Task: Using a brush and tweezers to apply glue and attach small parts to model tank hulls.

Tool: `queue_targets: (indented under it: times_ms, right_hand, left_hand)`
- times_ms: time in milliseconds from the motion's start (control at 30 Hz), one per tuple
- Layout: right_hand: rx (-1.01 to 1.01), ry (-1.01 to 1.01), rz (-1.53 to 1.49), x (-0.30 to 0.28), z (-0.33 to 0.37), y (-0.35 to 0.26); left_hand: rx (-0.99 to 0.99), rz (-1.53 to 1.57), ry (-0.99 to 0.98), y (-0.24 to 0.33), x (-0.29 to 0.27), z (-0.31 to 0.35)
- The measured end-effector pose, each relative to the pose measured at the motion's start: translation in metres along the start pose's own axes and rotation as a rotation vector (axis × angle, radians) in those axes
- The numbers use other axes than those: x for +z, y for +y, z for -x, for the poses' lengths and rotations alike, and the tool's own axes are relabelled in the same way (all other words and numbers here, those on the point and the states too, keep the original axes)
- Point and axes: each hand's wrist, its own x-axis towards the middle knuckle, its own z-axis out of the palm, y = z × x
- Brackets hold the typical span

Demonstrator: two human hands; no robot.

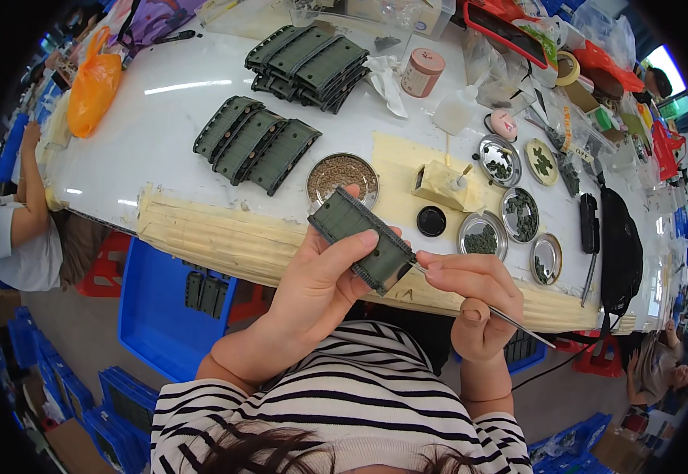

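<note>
My left hand (308, 272) grips a dark green ribbed plastic part (356, 233) above the table's near edge, thumb across its face. In my right hand (482, 296), a slim metal tool that looks like tweezers (524, 327) is pinched, its tip touching or very near the part's right end. What that tip holds, if anything, is too small to make out. Just beyond the part sits a round dish of brown granules (345, 175). Small green pieces fill several round metal dishes to the right, among them the nearest one (482, 237).
Similar green parts lie in a near group (257, 146) and a far stack (308, 63). A yellowish block (446, 186), a black round cap (431, 221) and a pink jar (423, 73) stand nearby. A blue bin (150, 296) is below the table's left edge; a black pouch (622, 249) lies right.
</note>
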Motion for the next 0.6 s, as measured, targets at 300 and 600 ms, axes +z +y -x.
queue_targets:
  times_ms: [300,600]
  right_hand:
    - [-0.002,-0.046,0.102,-0.0018,-0.0009,-0.0054]
    - [-0.116,-0.039,0.163,0.0028,0.004,-0.0018]
  left_hand:
    - [0.02,-0.007,0.036,-0.0024,0.0032,0.0012]
    - [0.0,0.003,0.04,-0.0025,0.006,0.0023]
